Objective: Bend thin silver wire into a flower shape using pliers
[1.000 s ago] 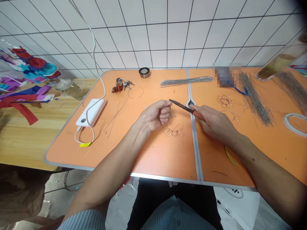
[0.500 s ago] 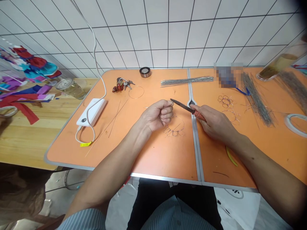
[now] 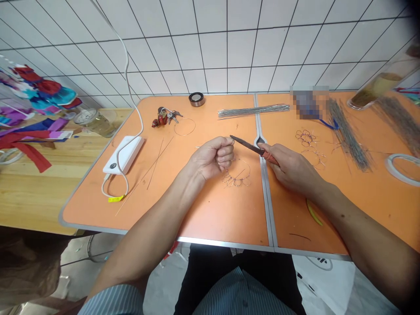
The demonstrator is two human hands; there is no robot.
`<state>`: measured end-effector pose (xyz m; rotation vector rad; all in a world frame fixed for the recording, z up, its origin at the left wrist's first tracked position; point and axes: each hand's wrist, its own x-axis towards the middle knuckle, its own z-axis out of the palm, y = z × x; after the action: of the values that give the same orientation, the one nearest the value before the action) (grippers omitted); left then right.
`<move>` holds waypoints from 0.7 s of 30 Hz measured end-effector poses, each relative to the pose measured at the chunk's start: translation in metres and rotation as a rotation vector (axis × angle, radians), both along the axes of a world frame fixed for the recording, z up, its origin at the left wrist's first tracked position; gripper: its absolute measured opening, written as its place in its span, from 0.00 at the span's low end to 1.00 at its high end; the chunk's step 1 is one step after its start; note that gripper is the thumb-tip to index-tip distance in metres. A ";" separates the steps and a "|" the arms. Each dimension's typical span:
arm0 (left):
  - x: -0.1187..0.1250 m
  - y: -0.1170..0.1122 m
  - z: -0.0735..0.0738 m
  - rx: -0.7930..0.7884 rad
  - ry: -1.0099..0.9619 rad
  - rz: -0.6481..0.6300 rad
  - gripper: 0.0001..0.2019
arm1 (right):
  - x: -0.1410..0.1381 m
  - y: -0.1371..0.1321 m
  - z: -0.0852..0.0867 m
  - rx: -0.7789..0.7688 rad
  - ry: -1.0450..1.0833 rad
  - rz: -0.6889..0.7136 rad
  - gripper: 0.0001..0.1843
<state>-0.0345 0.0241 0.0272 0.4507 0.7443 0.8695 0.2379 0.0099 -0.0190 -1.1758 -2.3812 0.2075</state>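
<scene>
My right hand (image 3: 290,168) is wrapped around the red handle of long-nose pliers (image 3: 247,144), whose dark, narrow jaws point left. The tip of the jaws meets the pinched thumb and forefinger of my left hand (image 3: 218,155). My left fist is closed palm up, and whatever it pinches is too small or hidden to make out. On the orange table under and beside that fist lies a thin wire ring (image 3: 236,180) with petal-like loops, partly covered by the hand.
Wire bundles lie at the back (image 3: 252,111) and right (image 3: 351,135). A wire flower (image 3: 306,138) sits near the right bundle. Tape (image 3: 196,99), keys (image 3: 169,117), a white power bank (image 3: 123,155) with its cable, and a tilted-looking cup (image 3: 370,94) stand around. A metal seam (image 3: 269,210) divides the table.
The whole view has shifted slightly, so everything appears a little further left. Both hands and the pliers keep nearly the same pose, with the jaw tip still at my left fingertips.
</scene>
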 end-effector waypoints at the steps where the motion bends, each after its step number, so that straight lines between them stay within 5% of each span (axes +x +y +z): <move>1: 0.000 0.000 0.000 0.002 0.001 0.004 0.19 | 0.000 0.000 -0.001 -0.003 0.008 0.005 0.26; 21: 0.001 0.000 -0.001 0.036 0.018 -0.001 0.18 | 0.001 0.001 -0.003 0.047 -0.050 -0.032 0.26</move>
<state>-0.0339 0.0237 0.0263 0.4912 0.7460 0.8793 0.2392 0.0104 -0.0221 -1.2099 -2.3956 0.1125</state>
